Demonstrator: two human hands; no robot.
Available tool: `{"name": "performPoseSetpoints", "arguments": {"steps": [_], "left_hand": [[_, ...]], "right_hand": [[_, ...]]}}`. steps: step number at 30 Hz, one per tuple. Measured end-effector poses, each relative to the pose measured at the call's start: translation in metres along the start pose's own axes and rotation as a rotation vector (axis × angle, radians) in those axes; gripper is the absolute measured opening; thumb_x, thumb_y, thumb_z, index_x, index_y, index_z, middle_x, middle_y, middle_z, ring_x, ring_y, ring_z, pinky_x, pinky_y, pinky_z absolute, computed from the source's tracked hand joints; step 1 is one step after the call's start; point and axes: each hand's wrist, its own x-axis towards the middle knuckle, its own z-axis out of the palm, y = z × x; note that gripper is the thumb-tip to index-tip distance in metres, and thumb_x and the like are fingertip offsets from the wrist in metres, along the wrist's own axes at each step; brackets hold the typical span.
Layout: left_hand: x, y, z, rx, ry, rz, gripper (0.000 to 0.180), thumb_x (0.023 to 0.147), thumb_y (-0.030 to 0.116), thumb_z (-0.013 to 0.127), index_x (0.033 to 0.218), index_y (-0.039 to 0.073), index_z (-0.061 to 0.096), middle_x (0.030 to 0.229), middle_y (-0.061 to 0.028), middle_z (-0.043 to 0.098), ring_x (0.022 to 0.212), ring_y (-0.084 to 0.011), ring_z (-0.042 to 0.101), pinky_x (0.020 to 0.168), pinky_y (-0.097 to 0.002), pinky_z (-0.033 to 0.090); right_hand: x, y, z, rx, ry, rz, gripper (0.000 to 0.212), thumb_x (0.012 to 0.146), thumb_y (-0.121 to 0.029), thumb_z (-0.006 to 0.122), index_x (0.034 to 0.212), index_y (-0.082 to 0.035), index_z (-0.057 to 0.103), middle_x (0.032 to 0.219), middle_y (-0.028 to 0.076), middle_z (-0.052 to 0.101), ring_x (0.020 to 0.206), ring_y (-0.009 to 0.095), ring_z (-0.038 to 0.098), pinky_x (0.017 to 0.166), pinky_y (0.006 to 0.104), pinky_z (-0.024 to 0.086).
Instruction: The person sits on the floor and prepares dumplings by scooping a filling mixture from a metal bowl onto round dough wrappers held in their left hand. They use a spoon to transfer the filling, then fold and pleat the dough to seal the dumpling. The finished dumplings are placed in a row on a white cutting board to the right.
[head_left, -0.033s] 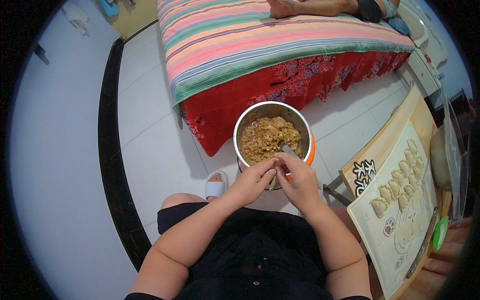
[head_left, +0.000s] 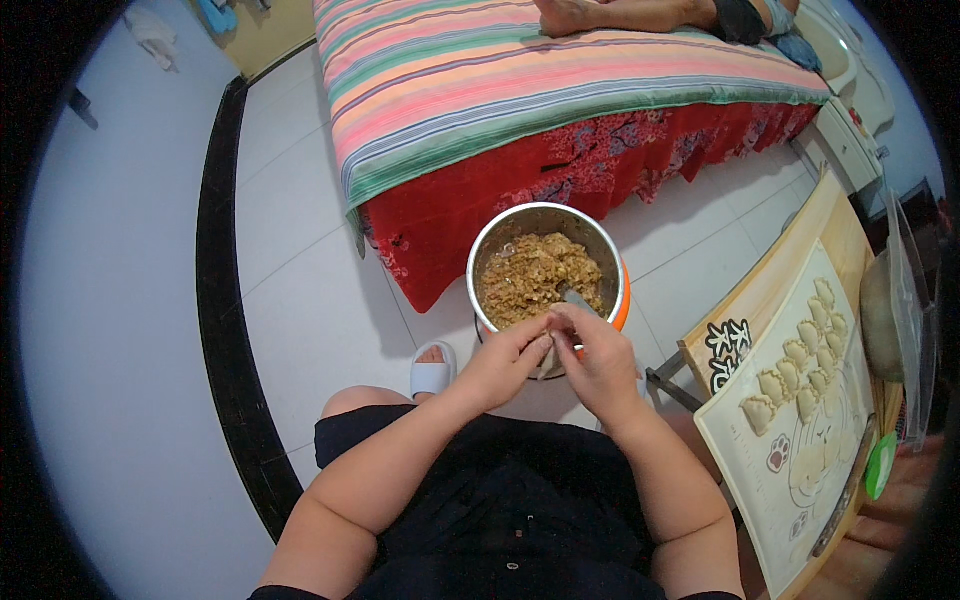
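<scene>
Both hands meet over the near rim of a metal pot (head_left: 474, 262). My left hand (head_left: 512, 358) pinches one side of a pale dumpling (head_left: 546, 367), and the fingers of my right hand (head_left: 598, 358) press on its upper edge. Fingers hide much of the dumpling. Brown minced filling (head_left: 538, 272) fills the lower part of the pot. A grey utensil handle (head_left: 578, 299) sticks up from it near my right fingers. To my right, several folded dumplings (head_left: 795, 352) stand in rows on a pale mat (head_left: 748, 437).
Under the mat is a wooden board (head_left: 770, 270), with a green object (head_left: 881, 466) by its right edge. Beyond the pot stands a bed with a striped cover (head_left: 450, 100); a person's leg (head_left: 640, 14) rests on it. A white wall (head_left: 120, 300) runs along the left.
My fingers have shifted slightly on the dumpling, and a little more of its pale dough shows below them. Everything else stays in place.
</scene>
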Motion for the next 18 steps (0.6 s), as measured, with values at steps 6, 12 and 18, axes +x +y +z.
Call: {"name": "performPoseSetpoints", "arguments": {"steps": [6,12,18], "left_hand": [[0.004,0.011,-0.004,-0.273,0.054,-0.143,0.036,0.095,0.013,0.045,0.129,0.001,0.046,0.117,-0.0114,0.058,0.105,-0.0174,0.055,0.090,-0.0297,0.044],[0.000,0.005,0.000,-0.105,0.012,-0.053,0.037,0.094,0.015,0.048,0.129,0.001,0.047,0.114,-0.0095,0.059,0.100,-0.0150,0.057,0.086,-0.0274,0.048],[0.006,0.010,-0.007,-0.374,0.066,-0.161,0.038,0.093,0.013,0.051,0.128,0.000,0.048,0.120,-0.0144,0.056,0.108,-0.0183,0.054,0.091,-0.0296,0.045]], "right_hand": [[0.003,-0.006,-0.006,0.238,-0.006,0.214,0.037,0.077,0.002,0.062,0.114,-0.003,0.056,0.093,0.018,0.063,0.084,0.030,0.065,0.073,0.0349,0.052],[0.001,-0.007,-0.006,-0.028,-0.010,0.030,0.037,0.078,0.003,0.061,0.114,-0.004,0.056,0.092,0.016,0.064,0.083,0.027,0.065,0.075,0.0341,0.052],[0.001,-0.004,-0.004,0.255,0.062,0.243,0.038,0.076,0.004,0.062,0.114,-0.004,0.056,0.093,0.015,0.064,0.085,0.024,0.066,0.076,0.0333,0.052]]}}
